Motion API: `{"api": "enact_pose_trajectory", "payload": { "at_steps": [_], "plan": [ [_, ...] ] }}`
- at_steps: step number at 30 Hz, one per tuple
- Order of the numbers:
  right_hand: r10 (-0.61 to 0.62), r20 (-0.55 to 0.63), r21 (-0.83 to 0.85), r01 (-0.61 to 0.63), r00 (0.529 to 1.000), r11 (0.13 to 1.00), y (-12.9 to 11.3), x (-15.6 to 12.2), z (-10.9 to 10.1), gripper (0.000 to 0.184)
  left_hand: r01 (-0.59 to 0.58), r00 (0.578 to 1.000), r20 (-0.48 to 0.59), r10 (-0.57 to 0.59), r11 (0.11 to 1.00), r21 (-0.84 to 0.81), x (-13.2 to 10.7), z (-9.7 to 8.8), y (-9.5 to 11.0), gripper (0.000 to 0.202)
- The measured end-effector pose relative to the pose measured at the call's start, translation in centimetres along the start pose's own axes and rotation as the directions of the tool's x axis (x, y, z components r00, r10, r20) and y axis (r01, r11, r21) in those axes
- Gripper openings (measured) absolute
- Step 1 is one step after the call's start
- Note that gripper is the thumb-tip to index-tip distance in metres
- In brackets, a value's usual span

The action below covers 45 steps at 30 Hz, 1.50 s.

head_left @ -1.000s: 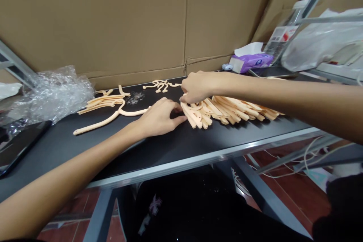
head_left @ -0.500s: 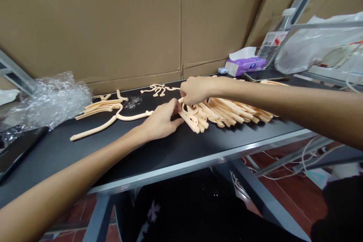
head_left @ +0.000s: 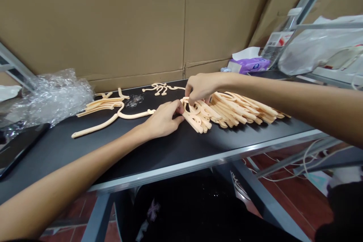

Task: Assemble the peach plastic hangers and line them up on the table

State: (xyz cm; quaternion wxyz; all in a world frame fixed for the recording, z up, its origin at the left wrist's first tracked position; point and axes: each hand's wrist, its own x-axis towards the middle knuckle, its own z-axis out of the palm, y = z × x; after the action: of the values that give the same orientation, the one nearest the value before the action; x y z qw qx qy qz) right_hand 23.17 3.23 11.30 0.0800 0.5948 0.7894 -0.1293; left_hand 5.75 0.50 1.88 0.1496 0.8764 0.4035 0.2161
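Observation:
At the left end of a pile of peach plastic folding hangers [head_left: 241,109], my left hand [head_left: 164,120] has its thumb and fingers closed on the edge of a hanger piece [head_left: 193,123]. My right hand [head_left: 202,86] reaches in from the right above the same end, fingers bent down and pinching near the curved hook parts; its fingertips are partly hidden. Left of my left hand, an unfolded hanger [head_left: 98,127] lies with its arms spread. Behind it sits a small stack of hanger pieces [head_left: 102,103]. Several loose hook pieces [head_left: 160,89] lie near the back.
Crumpled bubble wrap [head_left: 53,96] and a dark tablet-like device [head_left: 22,145] are at the left. A purple tissue pack [head_left: 251,65], a bottle [head_left: 279,39] and a plastic bag [head_left: 303,51] stand back right. Cardboard [head_left: 127,26] walls the rear; the black tabletop has a metal front edge [head_left: 204,162].
The camera view has shifted slightly, moving most things a little right in the picture. Both hands stay at the pile's left end, and my right hand's fingers are slightly more spread over the hooks.

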Motion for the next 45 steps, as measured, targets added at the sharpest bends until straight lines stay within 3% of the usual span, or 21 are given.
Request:
{"api": "enact_pose_trajectory", "payload": {
  "at_steps": [9, 25, 32, 37, 45],
  "plan": [
    [-0.041, -0.14, -0.204, 0.012, 0.989, 0.979, -0.1, 0.8, 1.3, 0.04, -0.01, 1.0, -0.001, 0.01, 1.0, 0.014, 0.0, 0.0, -0.1, 0.003],
    [-0.086, -0.199, -0.193, 0.047, 0.976, 0.98, 1.0, 1.0, 1.3, 0.041, -0.004, 1.0, -0.01, 0.004, 1.0, 0.002, -0.3, -0.3, 0.4, 0.008],
    [-0.081, -0.217, -0.179, 0.042, 0.973, 0.983, 1.5, 0.3, 0.3, 0.027, 0.004, 0.999, -0.041, -0.006, 0.999, -0.034, 0.2, -0.4, 1.1, 0.013],
    [-0.002, -0.226, -0.172, -0.038, 0.974, 0.984, 2.2, 0.0, -0.1, 0.034, -0.007, 0.997, -0.08, 0.003, 0.999, -0.043, 1.4, 0.0, 1.5, 0.015],
    [0.025, -0.257, -0.224, -0.085, 0.966, 0.971, 2.8, -0.1, 0.8, 0.043, -0.046, 0.998, -0.035, 0.046, 0.999, -0.001, 2.1, 0.5, 1.2, 0.012]
  ]
}}
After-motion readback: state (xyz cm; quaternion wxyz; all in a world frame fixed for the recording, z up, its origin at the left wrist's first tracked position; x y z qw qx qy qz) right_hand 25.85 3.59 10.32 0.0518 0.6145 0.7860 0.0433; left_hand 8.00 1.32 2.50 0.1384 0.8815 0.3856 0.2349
